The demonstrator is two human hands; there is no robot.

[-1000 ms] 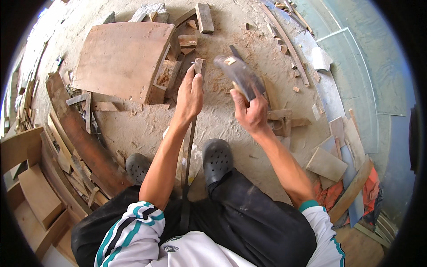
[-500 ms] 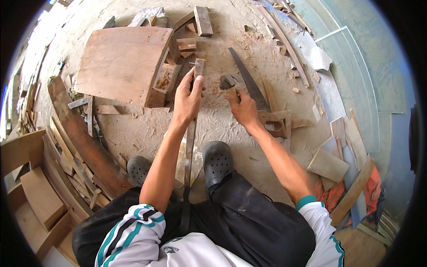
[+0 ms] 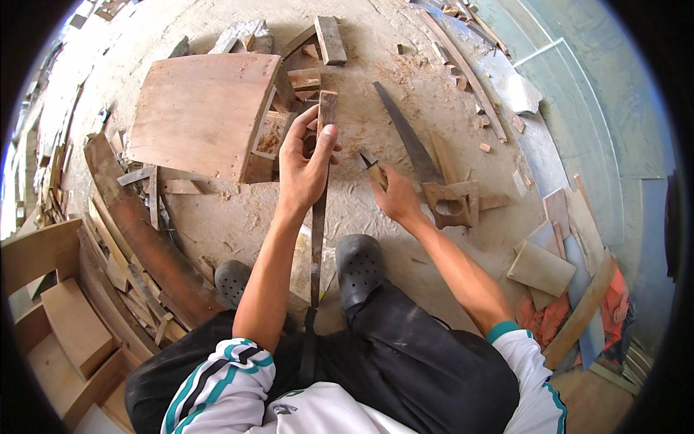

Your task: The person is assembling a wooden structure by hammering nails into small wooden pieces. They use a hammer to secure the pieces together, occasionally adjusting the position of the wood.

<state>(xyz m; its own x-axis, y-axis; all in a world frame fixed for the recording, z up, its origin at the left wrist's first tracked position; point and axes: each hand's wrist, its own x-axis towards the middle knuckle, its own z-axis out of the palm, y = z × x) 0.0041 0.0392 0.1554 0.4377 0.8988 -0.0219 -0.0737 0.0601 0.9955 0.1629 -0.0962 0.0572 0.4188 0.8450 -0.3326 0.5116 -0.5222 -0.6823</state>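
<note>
My left hand (image 3: pixel 306 163) is closed around the upper part of a long, narrow dark wooden strip (image 3: pixel 318 231), which runs down between my feet. A nail (image 3: pixel 311 100) sticks out sideways near the strip's top. To the right, my right hand (image 3: pixel 399 194) grips a hammer (image 3: pixel 376 172) by its wooden handle; its dark metal head is turned edge-on. A handsaw (image 3: pixel 413 137) with a wooden grip lies on the floor just beyond my right hand. Beside my left hand stands a plywood-topped wooden box (image 3: pixel 206 116), with its open end facing right.
A wooden block (image 3: pixel 330 40) lies at the far side. Curved boards (image 3: pixel 148 231) and wooden drawer-like frames (image 3: pixel 79 322) stand at left. Scrap boards (image 3: pixel 542 269) and orange cloth (image 3: pixel 616 307) lie at right, near glass sheets (image 3: pixel 589 137).
The hammer has turned in my right hand and come slightly down, so its head shows narrower. The strip has tilted a little, with my left-hand fingers loosened around it.
</note>
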